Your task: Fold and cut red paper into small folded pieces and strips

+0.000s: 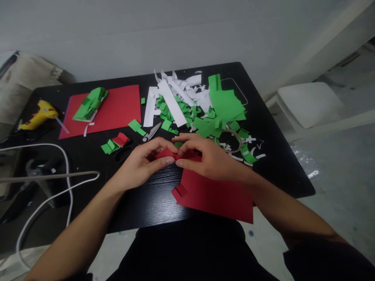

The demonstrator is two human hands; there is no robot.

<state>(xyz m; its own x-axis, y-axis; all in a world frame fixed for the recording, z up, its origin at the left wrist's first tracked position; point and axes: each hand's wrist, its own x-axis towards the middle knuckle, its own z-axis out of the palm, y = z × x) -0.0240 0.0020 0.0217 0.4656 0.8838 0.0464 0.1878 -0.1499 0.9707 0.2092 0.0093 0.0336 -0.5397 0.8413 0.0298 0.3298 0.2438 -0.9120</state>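
Both my hands meet over the black table, pinching one folded strip of red paper (pixel 165 155). My left hand (pixel 143 158) grips its left end between thumb and fingers. Close beside it, thumb tip almost touching the other thumb, my right hand (pixel 202 156) pinches the strip too; its fingers hide part of the paper. Beneath my right hand and forearm lies a large red sheet (pixel 216 197), with a small folded red piece (pixel 179 191) at its left edge. Just beyond my left hand rest scissors (pixel 150 133), blades pointing away, handles partly hidden.
A yellow glue gun (pixel 39 116) lies far left, near a red sheet (pixel 123 111) bearing a green paper bundle (pixel 91 104). White strips (pixel 171 102) and green scraps (pixel 225 105) pile up behind my hands, with a tape roll (pixel 240 144). A white cable (pixel 68 183) loops at left.
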